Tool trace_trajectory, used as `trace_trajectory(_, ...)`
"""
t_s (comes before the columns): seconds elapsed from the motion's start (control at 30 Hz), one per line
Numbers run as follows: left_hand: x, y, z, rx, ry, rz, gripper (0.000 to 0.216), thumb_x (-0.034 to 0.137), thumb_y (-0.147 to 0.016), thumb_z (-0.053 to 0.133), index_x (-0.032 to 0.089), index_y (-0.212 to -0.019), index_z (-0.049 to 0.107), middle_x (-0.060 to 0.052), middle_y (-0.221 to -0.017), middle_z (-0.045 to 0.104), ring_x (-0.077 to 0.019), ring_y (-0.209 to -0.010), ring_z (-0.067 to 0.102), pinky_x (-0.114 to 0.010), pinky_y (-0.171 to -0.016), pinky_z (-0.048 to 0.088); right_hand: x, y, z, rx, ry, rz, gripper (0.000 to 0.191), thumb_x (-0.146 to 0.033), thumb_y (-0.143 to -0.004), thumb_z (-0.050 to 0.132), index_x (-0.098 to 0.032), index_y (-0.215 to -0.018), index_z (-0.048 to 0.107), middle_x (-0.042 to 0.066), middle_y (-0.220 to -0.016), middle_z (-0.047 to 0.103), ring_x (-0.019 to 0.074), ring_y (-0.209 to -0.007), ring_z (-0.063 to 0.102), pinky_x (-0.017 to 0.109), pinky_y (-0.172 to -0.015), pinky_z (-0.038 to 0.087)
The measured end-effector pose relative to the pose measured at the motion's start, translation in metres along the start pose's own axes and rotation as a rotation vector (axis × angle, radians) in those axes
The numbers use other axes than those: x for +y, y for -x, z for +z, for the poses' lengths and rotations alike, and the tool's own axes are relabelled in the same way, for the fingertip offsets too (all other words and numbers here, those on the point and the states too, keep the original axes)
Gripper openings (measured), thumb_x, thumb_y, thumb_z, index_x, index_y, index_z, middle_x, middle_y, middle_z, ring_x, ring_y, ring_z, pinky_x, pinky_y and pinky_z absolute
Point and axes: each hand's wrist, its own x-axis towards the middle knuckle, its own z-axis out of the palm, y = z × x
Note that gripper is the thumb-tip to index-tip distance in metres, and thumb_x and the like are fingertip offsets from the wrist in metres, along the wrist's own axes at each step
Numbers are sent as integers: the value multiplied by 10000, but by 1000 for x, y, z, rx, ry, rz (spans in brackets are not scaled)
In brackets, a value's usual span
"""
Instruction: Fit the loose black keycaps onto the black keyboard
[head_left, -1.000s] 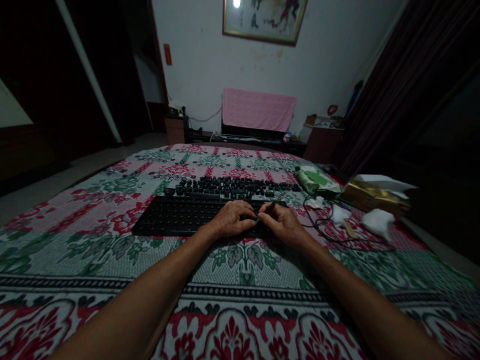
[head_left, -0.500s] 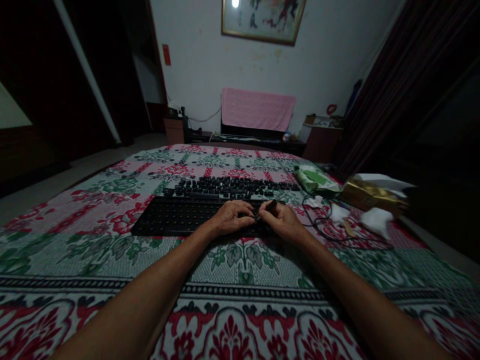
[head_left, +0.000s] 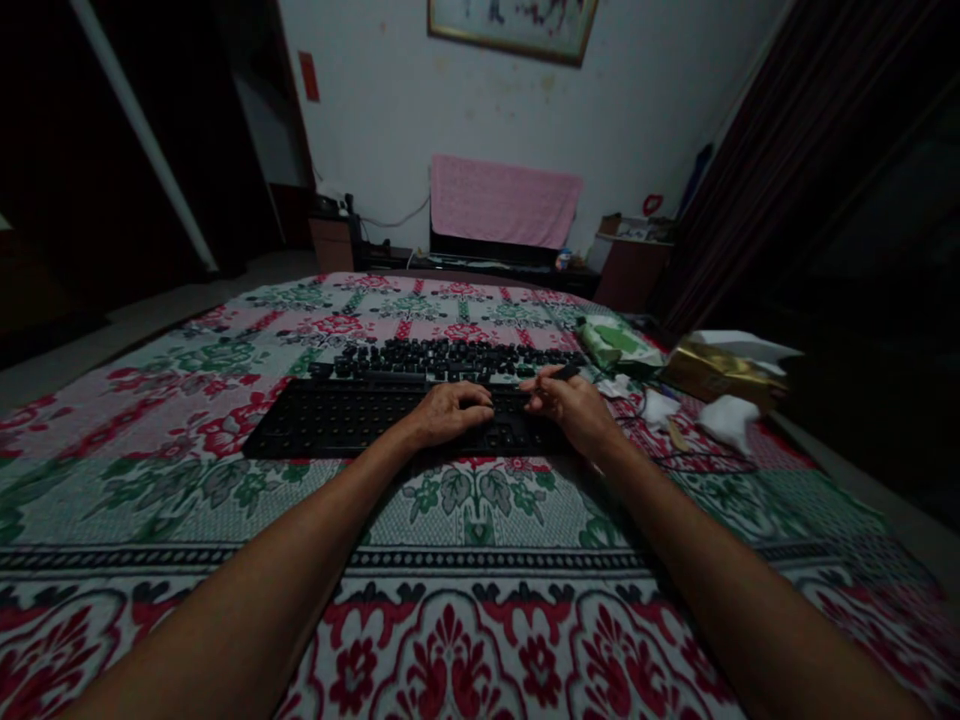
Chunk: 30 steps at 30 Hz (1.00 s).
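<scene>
A black keyboard (head_left: 330, 421) with its keycaps off lies across the patterned cloth in front of me. My left hand (head_left: 450, 412) rests over its middle, thumb and fingers a little apart, with nothing visible between them. Above the keyboard's right part, my right hand (head_left: 576, 408) is closed around a small dark tool (head_left: 566, 371), whose black end sticks out above the fingers. Its working end is too dark and small to make out. Just behind the keyboard, many loose black keycaps (head_left: 450, 355) lie in a long, spread-out row.
To the right are a green and white pack of wipes (head_left: 619, 345), a golden tissue box (head_left: 720, 375), crumpled white tissues (head_left: 727, 420) and a dark cable (head_left: 701, 462). A pink towel (head_left: 504, 200) hangs over a screen by the far wall.
My right hand has moved up and to the right, away from my left hand, still holding the dark tool. My left hand stays on the keyboard. The whole view has shifted slightly.
</scene>
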Motion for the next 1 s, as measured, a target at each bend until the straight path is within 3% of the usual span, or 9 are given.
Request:
trace_trajectory(0.2,-4,-2,1,12,21,-29,272,358,-746,569,165,-903,679,-44,-975,679,-177,-929,612,-292,-870,453,-12,3,-1,53,222,-59,178,-277,-652,571,-177,-794,536,0,-743,632,98,-572,530,242,-584,444)
trace_trajectory(0.37,1,-2,0,22,12,-52,293,348,-748,569,155,-937,682,-50,-952,686,-179,-892,618,-283,-810,469,0,7,7,-83,611,-245,179,-307,-704,587,-163,-795,639,7,-709,635,137,-655,573,255,-623,444)
trace_trajectory(0.57,3,-3,0,18,23,-35,268,309,-747,572,151,-931,685,-44,-921,694,-171,-875,618,-263,-793,464,11,7,10,-155,830,-357,225,-283,-728,627,-173,-916,684,37,-815,680,152,-714,614,259,-651,471)
trace_trajectory(1.0,3,-2,0,-26,-11,26,254,298,-780,561,172,-958,692,-39,-972,684,-165,-919,606,-247,-814,448,23,4,10,-92,1030,-461,232,-319,-747,637,-176,-920,695,45,-797,688,165,-725,634,250,-646,456)
